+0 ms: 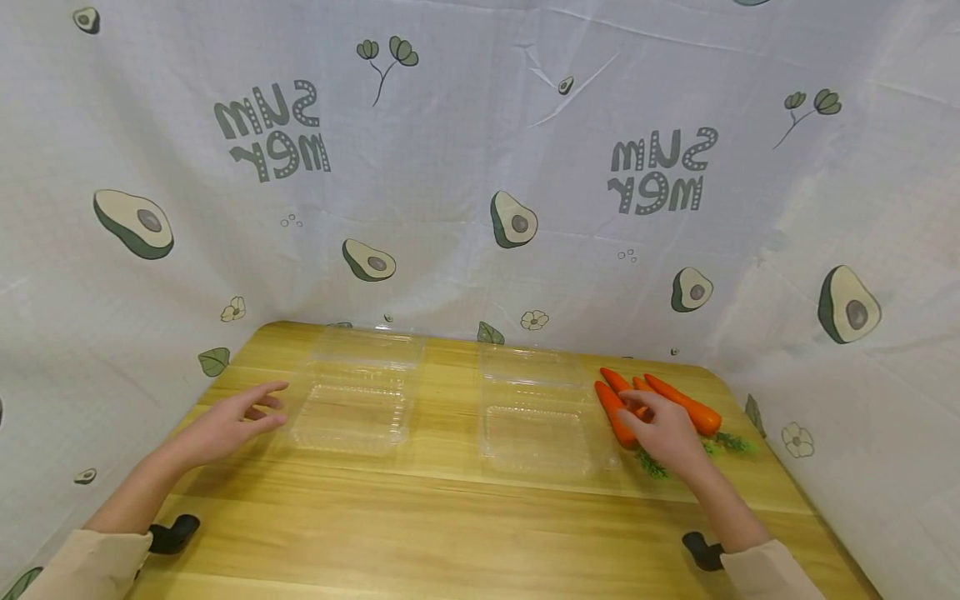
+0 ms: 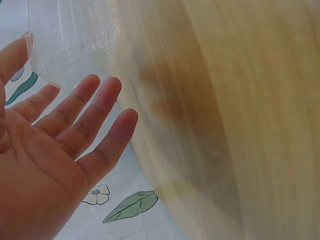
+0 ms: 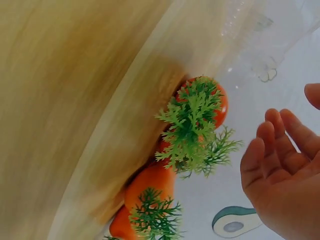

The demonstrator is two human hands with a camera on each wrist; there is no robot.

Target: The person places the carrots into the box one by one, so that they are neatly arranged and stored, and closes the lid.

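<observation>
Several orange carrots (image 1: 692,408) with leafy green tops (image 3: 192,125) lie on the right of the table in the head view. My right hand (image 1: 667,429) hovers over them, fingers loosely bent; the right wrist view shows nothing in its grasp. Part of the carrots is hidden beneath this hand. To the left, my left hand (image 1: 231,423) is held in the air beside a clear plastic container (image 1: 352,446), its fingers spread and holding nothing. A second clear container (image 1: 536,467) stands between the first one and the carrots. Both containers have their lids folded back.
A light wooden table (image 1: 420,533) carries everything. Behind it and along both sides hangs a white cloth (image 1: 442,167) printed with avocados, flowers and lettering. Black straps (image 1: 174,533) are on both wrists, below the beige sleeves.
</observation>
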